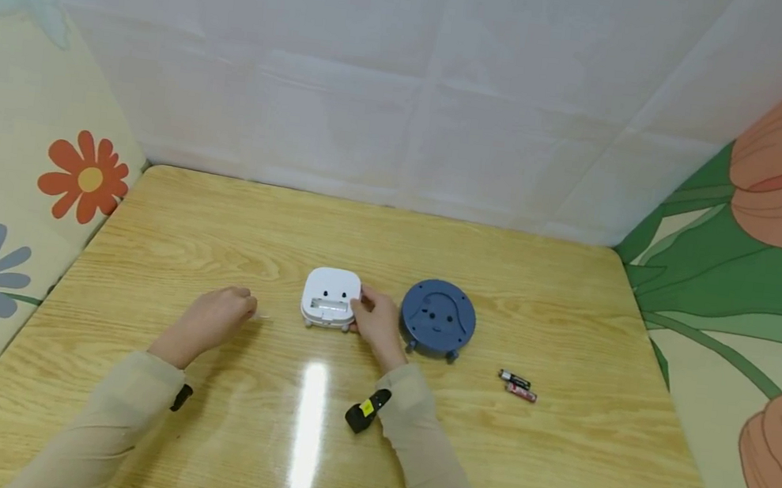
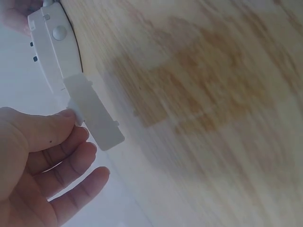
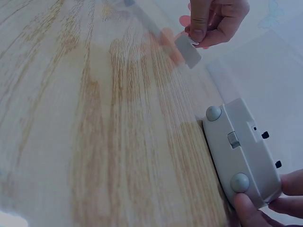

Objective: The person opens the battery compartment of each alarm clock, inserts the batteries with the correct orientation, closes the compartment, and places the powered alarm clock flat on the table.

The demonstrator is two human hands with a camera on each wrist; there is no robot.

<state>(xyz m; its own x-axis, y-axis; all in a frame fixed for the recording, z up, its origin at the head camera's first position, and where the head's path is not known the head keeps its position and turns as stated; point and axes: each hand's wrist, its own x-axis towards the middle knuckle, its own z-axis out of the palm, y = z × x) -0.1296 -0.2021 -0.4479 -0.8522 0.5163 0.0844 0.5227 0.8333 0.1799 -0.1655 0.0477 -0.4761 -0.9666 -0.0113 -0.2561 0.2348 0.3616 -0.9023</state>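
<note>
A small white device (image 1: pixel 333 279) with rounded corners and round feet lies on the table, its battery compartment uncovered and facing up. My right hand (image 1: pixel 378 328) grips its right side, thumb on top; the right wrist view shows fingertips at one end, beside a foot (image 3: pixel 240 182). To the left of the device, my left hand (image 1: pixel 216 323) pinches a thin white battery cover (image 2: pixel 97 116) between thumb and forefinger, just above the table. In the left wrist view the other fingers spread loosely below it. Cover and device are apart.
A round dark-blue device (image 1: pixel 438 317) with small feet lies just right of my right hand. Farther right are a black battery (image 1: pixel 514 379) and a red battery (image 1: pixel 522 392), side by side. A white cloth wall (image 1: pixel 376 115) rises behind the table (image 1: pixel 518 464).
</note>
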